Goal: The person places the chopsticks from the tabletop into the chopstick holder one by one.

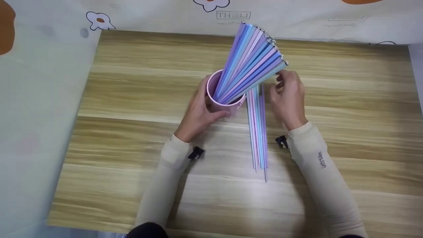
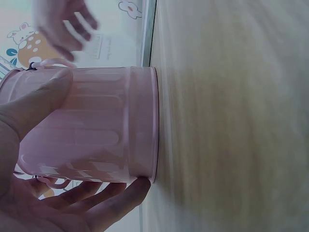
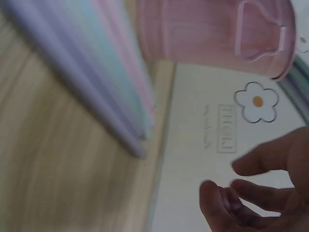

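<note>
A pink bucket-shaped cup [image 1: 218, 107] with small side handles stands on the table, and my left hand [image 1: 197, 119] grips it. In the left wrist view the thumb lies along one side of the cup [image 2: 91, 130] and the fingers curve round the other. Many thin pastel sticks [image 1: 249, 62] with sparkly ends lean out of it in a fan toward the right. My right hand [image 1: 290, 96] is beside the outermost sticks, its fingers loosely bent. Nothing shows between its thumb and fingers [image 3: 260, 159] in the right wrist view.
Several loose pastel sticks [image 1: 260, 132] lie side by side on the wooden table [image 1: 132, 99], between my forearms and right of the cup. A pale cover with flower prints [image 1: 178, 16] hangs along the table's back edge. Dark clips [image 1: 196, 153] stick out at both wrists.
</note>
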A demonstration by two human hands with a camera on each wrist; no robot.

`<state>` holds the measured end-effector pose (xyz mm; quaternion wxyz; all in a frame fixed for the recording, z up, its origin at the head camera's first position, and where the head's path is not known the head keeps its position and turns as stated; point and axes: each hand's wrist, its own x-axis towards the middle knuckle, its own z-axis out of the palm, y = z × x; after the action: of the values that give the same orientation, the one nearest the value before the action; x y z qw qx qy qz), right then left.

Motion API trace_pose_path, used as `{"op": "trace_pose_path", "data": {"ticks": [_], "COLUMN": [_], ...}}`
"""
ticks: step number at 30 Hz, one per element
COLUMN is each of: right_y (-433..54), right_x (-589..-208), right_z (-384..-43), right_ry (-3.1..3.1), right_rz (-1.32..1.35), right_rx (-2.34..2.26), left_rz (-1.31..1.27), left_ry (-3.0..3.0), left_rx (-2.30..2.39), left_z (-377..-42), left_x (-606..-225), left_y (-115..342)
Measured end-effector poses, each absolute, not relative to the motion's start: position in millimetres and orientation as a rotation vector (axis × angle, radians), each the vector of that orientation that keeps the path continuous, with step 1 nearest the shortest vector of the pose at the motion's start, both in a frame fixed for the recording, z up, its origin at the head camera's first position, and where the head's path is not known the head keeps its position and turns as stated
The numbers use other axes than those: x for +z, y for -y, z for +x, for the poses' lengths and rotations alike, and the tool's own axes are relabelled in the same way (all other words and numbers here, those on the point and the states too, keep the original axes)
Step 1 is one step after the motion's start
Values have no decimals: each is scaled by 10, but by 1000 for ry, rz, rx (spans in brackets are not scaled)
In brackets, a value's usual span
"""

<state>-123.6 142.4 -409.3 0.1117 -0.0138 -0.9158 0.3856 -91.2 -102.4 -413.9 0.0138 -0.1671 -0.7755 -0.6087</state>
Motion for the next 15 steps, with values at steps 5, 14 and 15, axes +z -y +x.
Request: {"op": "trace_pose_path", "data": {"ticks": [5, 14, 15], "right_y": [-1447, -1430, -1426], "right_x": [-4236, -4380, -4385], "right_z": [-1277, -1307, -1312], "right_ry": [2857, 3005, 3011], "right_rz": [-20, 21, 27], "right_rx": [1083, 1051, 1050], "left_rz": [-532, -520, -516], "left_ry": [2385, 2418, 2420], "left_rx": [-1925, -1887, -1885], "left_z": [-919, -903, -902], "left_x": [-4149, -4127, -4122], "left_y": [1024, 1022, 1022]}}
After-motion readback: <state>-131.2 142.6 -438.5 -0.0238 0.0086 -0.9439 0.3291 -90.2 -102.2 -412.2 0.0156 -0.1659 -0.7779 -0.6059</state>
